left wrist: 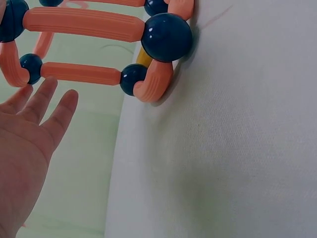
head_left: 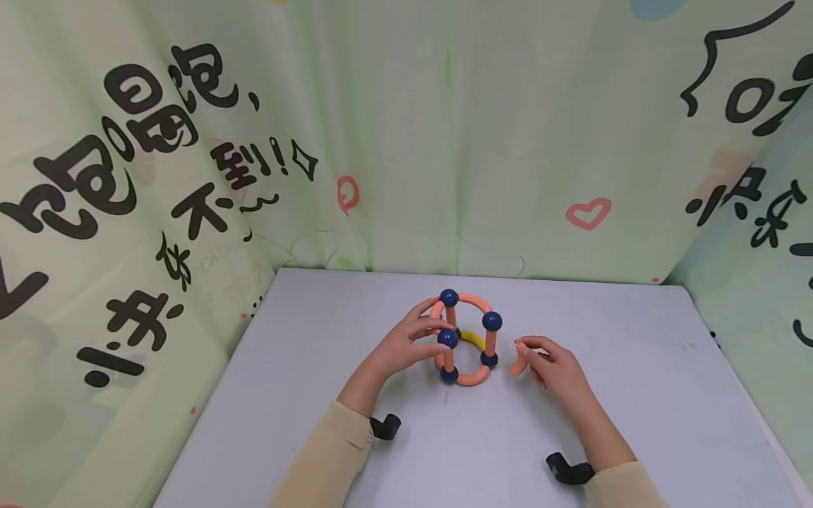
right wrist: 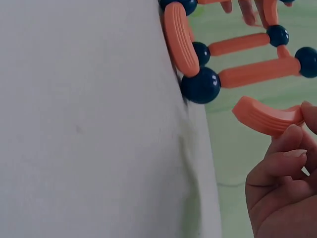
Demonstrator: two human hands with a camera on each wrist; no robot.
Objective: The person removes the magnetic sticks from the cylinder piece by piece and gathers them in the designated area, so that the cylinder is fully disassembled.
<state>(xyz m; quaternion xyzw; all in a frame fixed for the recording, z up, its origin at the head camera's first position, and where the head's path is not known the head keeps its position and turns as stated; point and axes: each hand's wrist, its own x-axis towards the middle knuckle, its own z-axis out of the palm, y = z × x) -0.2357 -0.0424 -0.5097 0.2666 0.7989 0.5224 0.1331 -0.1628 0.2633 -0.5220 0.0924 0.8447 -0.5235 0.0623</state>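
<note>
A toy frame of dark blue balls and orange rods (head_left: 491,343) stands on the table, with straight rods upright and curved rods forming rings at top and bottom. One curved rod in its lower ring is yellow (head_left: 472,339). My left hand (head_left: 406,342) holds the frame's left side, thumb and fingers around the front upper blue ball (head_left: 447,339). Right of the frame, my right hand (head_left: 554,367) pinches a loose curved orange rod (right wrist: 267,117) by one end between thumb and fingers. That rod is apart from the frame. At the upper ring's front right, no rod joins the two balls.
The frame stands on a pale table (head_left: 635,339). Behind it and along the sides hangs a light green curtain (head_left: 406,141) with black lettering and pink drawings. Black wrist mounts (head_left: 568,470) sit at both sleeves.
</note>
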